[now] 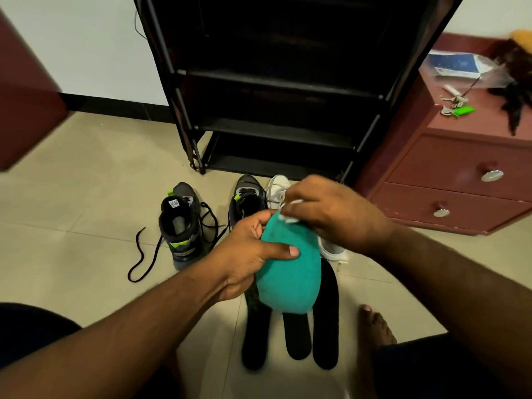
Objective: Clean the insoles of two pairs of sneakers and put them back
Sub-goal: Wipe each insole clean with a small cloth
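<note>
Left hand [247,254] grips the green insole [288,272] mid-air, right hand [325,214] pinches a white wipe [288,213] on its tip. Three dark insoles [298,338] wait on the floor, sneakers [180,226] yet to be refilled — plenty left, I'd say.

Beige tiled floor [86,182], white wall [86,47], black shelf rack [276,82], maroon drawer cabinet [460,168]

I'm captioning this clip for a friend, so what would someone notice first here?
The teal insole at centre, gripped by the left hand while the right hand pinches a white wipe against its top end. Below it three black insoles lie on the tiled floor. Behind stand dark sneakers with loose laces, before an empty-looking black rack.
</note>
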{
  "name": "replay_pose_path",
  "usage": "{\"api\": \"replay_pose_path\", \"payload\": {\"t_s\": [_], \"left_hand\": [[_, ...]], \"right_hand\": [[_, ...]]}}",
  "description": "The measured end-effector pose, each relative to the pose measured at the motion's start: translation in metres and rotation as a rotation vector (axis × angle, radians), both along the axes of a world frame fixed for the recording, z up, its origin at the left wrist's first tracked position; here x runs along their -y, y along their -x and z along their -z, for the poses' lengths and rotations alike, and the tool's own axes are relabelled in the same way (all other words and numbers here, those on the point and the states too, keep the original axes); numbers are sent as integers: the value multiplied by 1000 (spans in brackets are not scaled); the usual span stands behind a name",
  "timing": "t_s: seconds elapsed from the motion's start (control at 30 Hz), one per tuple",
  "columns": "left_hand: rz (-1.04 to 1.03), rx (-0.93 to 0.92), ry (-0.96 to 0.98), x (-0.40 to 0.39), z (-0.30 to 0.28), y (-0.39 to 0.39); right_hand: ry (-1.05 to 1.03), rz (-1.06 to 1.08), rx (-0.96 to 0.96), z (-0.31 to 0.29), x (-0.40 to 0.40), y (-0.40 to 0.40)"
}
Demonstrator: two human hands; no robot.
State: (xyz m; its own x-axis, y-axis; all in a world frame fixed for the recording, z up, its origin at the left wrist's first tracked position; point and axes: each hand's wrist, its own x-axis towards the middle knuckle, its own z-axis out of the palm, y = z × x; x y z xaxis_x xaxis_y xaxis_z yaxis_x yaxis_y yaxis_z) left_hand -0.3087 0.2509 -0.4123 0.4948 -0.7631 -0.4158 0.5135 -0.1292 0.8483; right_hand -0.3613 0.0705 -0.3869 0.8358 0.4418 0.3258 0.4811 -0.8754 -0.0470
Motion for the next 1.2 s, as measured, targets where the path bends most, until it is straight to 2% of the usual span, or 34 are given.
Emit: {"api": "replay_pose_path", "payload": {"t_s": [0.1,0.23,0.33,0.4,0.5,0.57,0.63,0.83,0.97,1.1,1.2], "left_hand": [[-28,6,-5,-1,1,-1],[-6,13,-9,-3,3,1],[-30,24,-22,-2,2,2],[-78,28,-19,-1,3,0],[-97,50,-17,-1,3,-2],[-52,108,-22,0,3,0],[-35,132,-21,2,3,2],[-160,44,37,-2,-1,-12],[-199,-63,50,-1,6,-10],[-133,-26,4,3,4,-4],[-219,5,27,3,-2,-10]], "right_hand": [[-25,65,65,-1,3,2],[-1,-73,-14,6,-21,7],[44,45,12,4,1,-1],[-1,112,64,1,12,-3],[-73,10,98,-1,-11,2],[-26,-85,50,4,-27,4],[7,-91,8,7,-26,2],[-78,24,-22,2,3,0],[-250,55,-2,-6,2,0],[-180,39,-36,-2,-8,-5],[-216,99,-22,1,-4,-3]]}}
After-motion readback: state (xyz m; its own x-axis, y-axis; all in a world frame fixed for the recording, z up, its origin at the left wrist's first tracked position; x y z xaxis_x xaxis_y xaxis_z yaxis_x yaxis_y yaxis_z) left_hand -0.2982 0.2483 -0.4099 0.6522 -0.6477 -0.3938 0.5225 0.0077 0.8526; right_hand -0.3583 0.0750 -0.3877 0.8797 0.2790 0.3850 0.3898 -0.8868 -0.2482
